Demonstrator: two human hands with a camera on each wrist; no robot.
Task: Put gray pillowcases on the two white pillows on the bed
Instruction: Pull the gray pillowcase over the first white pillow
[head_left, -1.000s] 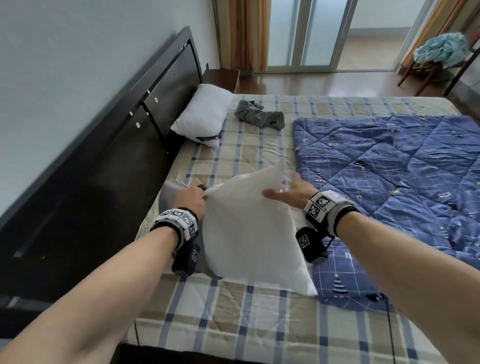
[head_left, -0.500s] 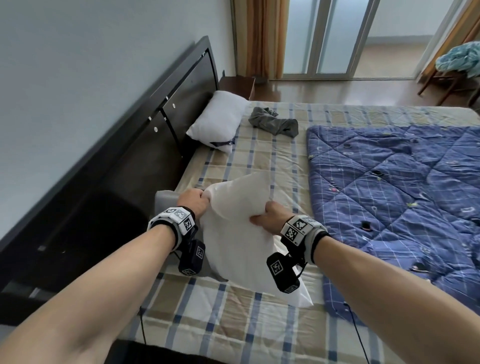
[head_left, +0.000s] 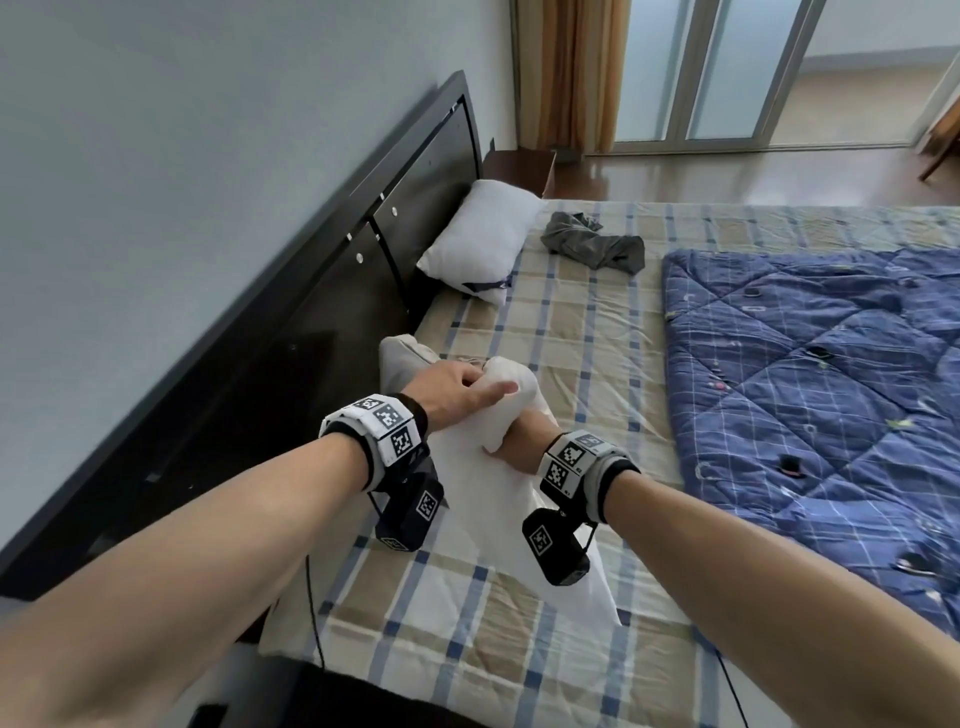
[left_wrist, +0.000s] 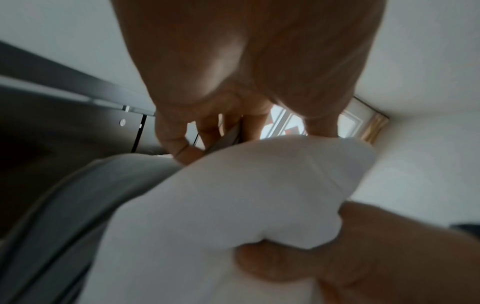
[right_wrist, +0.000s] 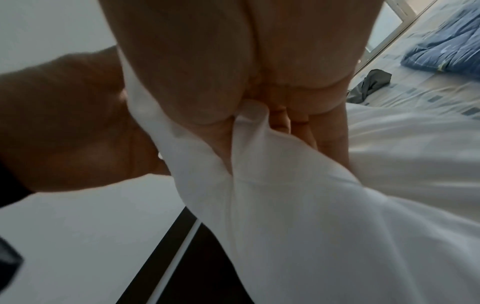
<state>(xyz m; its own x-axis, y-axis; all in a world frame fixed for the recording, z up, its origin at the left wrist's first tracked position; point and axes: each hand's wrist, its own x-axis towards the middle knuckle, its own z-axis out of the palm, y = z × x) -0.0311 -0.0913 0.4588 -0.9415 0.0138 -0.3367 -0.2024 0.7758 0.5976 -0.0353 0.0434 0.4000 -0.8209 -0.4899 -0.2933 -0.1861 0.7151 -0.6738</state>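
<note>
A white pillow (head_left: 524, 499) stands on its edge on the near side of the bed, its top corner bunched into a wad. My right hand (head_left: 517, 441) grips that wad from below, fingers curled round the fabric (right_wrist: 259, 156). My left hand (head_left: 460, 387) is just above and left of it. Its fingers (left_wrist: 182, 144) pinch the edge of a gray pillowcase (head_left: 402, 361) beside the headboard, and one finger lies along the pillow's top. A second white pillow (head_left: 480, 236) leans on the headboard farther along. A second gray pillowcase (head_left: 595, 247) lies crumpled beside it.
A blue quilt (head_left: 821, 374) covers the right half of the plaid-sheeted bed (head_left: 582, 332). The dark headboard (head_left: 322, 291) runs along the left against the wall. A nightstand (head_left: 519, 163) and glass doors (head_left: 727, 67) lie beyond the bed.
My right hand went from flat against the pillow's far edge to gripping its top corner, squeezing it into a wad toward my left hand. The left hand stayed at the pillowcase.
</note>
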